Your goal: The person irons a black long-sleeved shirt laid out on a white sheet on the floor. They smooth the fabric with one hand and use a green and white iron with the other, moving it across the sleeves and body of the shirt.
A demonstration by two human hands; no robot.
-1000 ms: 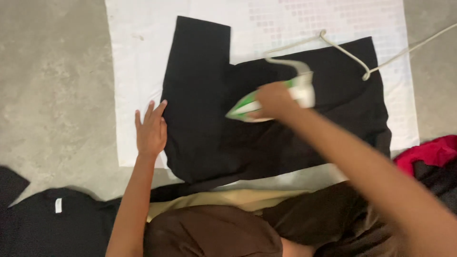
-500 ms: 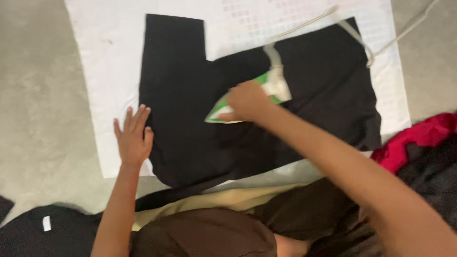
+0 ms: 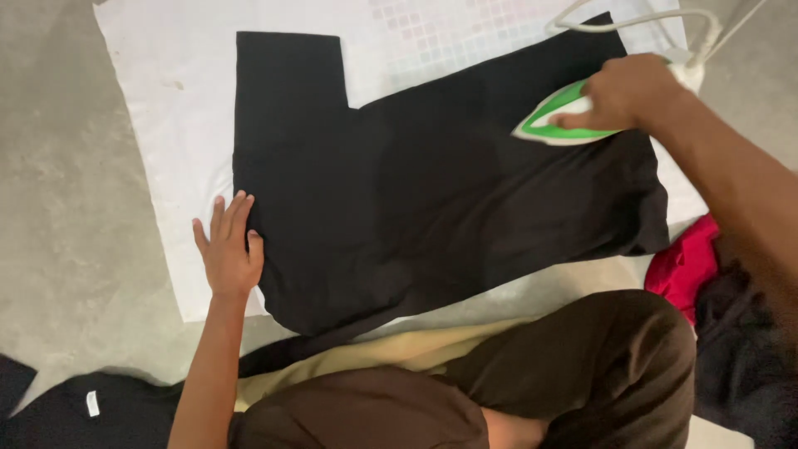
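Left hand point(image 3: 229, 249) lies flat, fingers spread, pinning the black cotton garment point(image 3: 432, 183) taut at 9 o'clock; right hand point(image 3: 619, 91) grips the green-and-white iron point(image 3: 559, 120) at 2 o'clock, on white cloth point(image 3: 166, 100).

The floor point(image 3: 75, 166) is bare grey concrete, mottled and a little scuffed, and it takes up the whole left side and the top right corner. A white cloth point(image 3: 166, 108) lies spread flat on it, with a faint checked patch near its upper middle and a small brownish stain toward its left part. Soft, even light falls from above, with no hard shadows. No walls, windows or furniture show.
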